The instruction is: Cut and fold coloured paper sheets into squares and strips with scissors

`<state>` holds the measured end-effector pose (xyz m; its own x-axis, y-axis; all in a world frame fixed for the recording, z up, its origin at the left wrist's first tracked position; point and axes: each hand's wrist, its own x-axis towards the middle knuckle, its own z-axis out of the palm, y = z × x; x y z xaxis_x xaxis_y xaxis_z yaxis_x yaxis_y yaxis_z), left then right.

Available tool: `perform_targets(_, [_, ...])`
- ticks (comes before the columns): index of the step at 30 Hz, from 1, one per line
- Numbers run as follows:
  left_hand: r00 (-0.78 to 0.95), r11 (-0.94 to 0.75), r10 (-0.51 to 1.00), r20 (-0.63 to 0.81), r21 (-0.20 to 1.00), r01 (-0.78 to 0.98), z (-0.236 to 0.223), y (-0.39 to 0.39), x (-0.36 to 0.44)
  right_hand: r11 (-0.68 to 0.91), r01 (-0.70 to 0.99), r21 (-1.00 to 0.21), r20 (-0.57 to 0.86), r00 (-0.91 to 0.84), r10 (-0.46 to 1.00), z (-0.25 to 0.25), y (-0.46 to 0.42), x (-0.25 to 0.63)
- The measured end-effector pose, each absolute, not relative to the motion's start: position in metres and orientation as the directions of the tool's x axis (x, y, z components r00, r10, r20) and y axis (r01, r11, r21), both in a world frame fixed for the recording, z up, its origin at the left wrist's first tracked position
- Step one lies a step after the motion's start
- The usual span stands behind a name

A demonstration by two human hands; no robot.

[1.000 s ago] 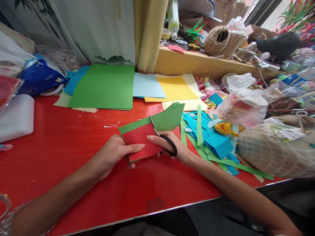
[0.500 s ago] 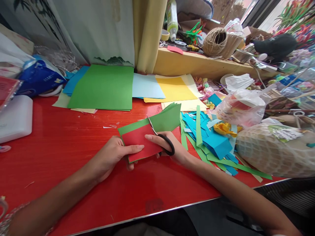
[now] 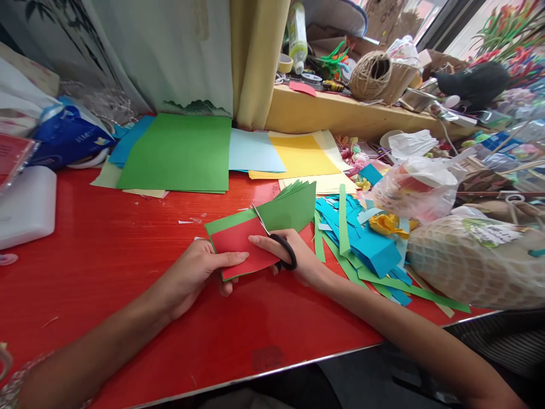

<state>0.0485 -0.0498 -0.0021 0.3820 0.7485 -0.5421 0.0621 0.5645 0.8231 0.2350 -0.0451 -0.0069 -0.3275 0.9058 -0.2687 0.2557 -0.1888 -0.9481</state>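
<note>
My left hand (image 3: 198, 272) pinches a small stack of paper, a red piece (image 3: 238, 241) lying on green sheets (image 3: 289, 207), thumb on top and fingers underneath. My right hand (image 3: 298, 258) grips black-handled scissors (image 3: 279, 247) with fingers through the loops. The blades are closed into the green paper along the red piece's right edge, and the cut green part fans out up and to the right. All this is held just above the red table (image 3: 128, 255).
Large green (image 3: 179, 150), pale blue (image 3: 253, 150) and yellow (image 3: 304, 153) sheets lie at the back. Blue and green paper strips (image 3: 361, 238) pile to the right, beside plastic bags (image 3: 464, 255). A white box (image 3: 25, 207) sits at the left. The cluttered shelf holds a twine ball (image 3: 372, 74).
The scissor blades have closed further into the green paper, and the cut piece has spread away slightly. My left hand keeps its hold on the stack.
</note>
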Motion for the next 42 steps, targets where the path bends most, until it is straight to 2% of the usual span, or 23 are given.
perform_targets(7, [0.408, 0.576, 0.735, -0.542, 0.816, 0.047, -0.004, -0.051, 0.049, -0.187, 0.254, -0.949, -0.262, -0.304, 0.916, -0.012, -0.042, 0.236])
perform_targets(13, [0.410, 0.551, 0.750, -0.518, 0.833, 0.044, 0.004, -0.039, 0.038, -0.198, 0.115, -0.973, -0.226, -0.346, 0.911, -0.009, -0.039, 0.235])
perform_targets(17, [0.502, 0.575, 0.674, -0.542, 0.812, 0.104, 0.014, -0.035, 0.031, -0.217, -0.008, -0.976, -0.197, -0.387, 0.901, -0.002, -0.036, 0.240])
perform_targets(21, [0.598, 0.620, 0.562, -0.572, 0.770, 0.154, 0.016, -0.038, 0.030, -0.226, 0.024, -0.974, -0.208, -0.492, 0.845, -0.002, -0.034, 0.245])
perform_targets(24, [0.599, 0.634, 0.543, -0.589, 0.755, 0.167, 0.015, -0.040, 0.031, -0.237, 0.046, -0.970, -0.225, -0.534, 0.815, -0.005, -0.035, 0.245])
perform_targets(28, [0.492, 0.637, 0.649, -0.580, 0.768, 0.064, 0.012, -0.042, 0.036, -0.234, -0.032, -0.972, -0.203, -0.393, 0.897, -0.008, -0.036, 0.241])
perform_targets(32, [0.285, 0.503, 0.850, -0.444, 0.844, -0.186, 0.006, -0.050, 0.050, -0.114, -0.074, -0.991, -0.098, -0.190, 0.977, -0.010, -0.038, 0.238])
perform_targets(34, [0.253, 0.443, 0.887, -0.386, 0.866, -0.234, 0.002, -0.055, 0.057, -0.077, -0.078, -0.994, -0.064, -0.151, 0.986, -0.012, -0.039, 0.237])
perform_targets(38, [0.265, 0.397, 0.897, -0.353, 0.908, -0.136, -0.003, -0.062, 0.063, -0.052, -0.121, -0.991, -0.033, -0.157, 0.987, -0.018, -0.042, 0.235])
perform_targets(42, [0.258, 0.422, 0.882, -0.394, 0.905, -0.061, -0.004, -0.062, 0.063, -0.056, -0.080, -0.995, -0.044, -0.154, 0.987, -0.022, -0.043, 0.234])
